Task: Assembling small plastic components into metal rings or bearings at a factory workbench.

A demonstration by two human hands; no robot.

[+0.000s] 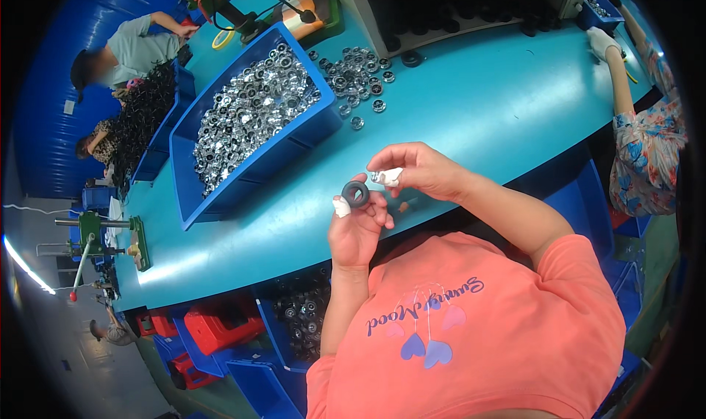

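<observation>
My left grip (357,226): thumb and fingers closed on black ring (347,197), held up near desk (478,95) edge. My right grip (423,173): pinched on small shiny piece (376,176), just beside ring; can't tell if touching. Blue bin (287,151) on desk, heaped with shiny wheels (250,114). More loose beside bin.

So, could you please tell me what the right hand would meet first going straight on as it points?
Most likely the black ring held in the left hand, though depth is unclear.
</observation>
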